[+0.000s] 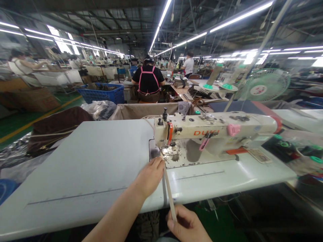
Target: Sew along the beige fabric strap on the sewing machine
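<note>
A narrow beige strip runs from the needle area of a sewing machine down over the table's front edge. Close to the needle plate, my left hand is closed on the strip, its fingertips at the strip's upper part. My right hand pinches the lower part between thumb and fingers, just off the table's front edge. The strip looks taut and nearly straight between both hands. Under the machine's presser foot, the strip's far end is hard to make out.
The white sewing table carries a printed ruler line. Thread cones and a green fan stand behind the machine. A fabric-lined bin and a blue crate lie beyond. A person in a pink-strapped apron sits ahead.
</note>
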Tool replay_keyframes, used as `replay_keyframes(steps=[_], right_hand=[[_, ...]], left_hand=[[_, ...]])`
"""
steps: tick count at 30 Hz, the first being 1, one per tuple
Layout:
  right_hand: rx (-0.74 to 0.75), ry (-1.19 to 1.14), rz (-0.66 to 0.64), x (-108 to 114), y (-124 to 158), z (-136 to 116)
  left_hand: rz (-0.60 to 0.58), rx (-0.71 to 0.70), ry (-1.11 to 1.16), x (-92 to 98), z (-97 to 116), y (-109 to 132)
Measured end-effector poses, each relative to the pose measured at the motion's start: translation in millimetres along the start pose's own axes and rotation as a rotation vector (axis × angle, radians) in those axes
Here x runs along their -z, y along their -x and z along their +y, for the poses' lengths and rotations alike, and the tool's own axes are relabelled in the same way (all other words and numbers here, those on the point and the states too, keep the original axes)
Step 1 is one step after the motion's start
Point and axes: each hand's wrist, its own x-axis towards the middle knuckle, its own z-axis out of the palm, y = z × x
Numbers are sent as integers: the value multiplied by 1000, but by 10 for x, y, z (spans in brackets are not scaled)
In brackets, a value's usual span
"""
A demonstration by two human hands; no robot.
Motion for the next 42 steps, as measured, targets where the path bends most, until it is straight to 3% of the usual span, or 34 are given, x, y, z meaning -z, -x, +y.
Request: replay_keyframes(steps=[3, 9, 14, 24, 42], right_hand=[[29, 40, 60, -11, -41, 65], [-109, -121, 106, -44, -31, -258], [-119, -146, 125, -82, -144, -251], [-143, -166, 75, -101, -10, -403], [-150, -91, 34, -38, 33, -325]], left_hand=[[6, -5, -19, -3, 10, -3], [18, 5, 28, -48, 6, 4], [40, 52, 71, -35, 2, 2], [51, 33, 65, 0, 10, -2], [30, 8, -1, 15, 5, 2]])
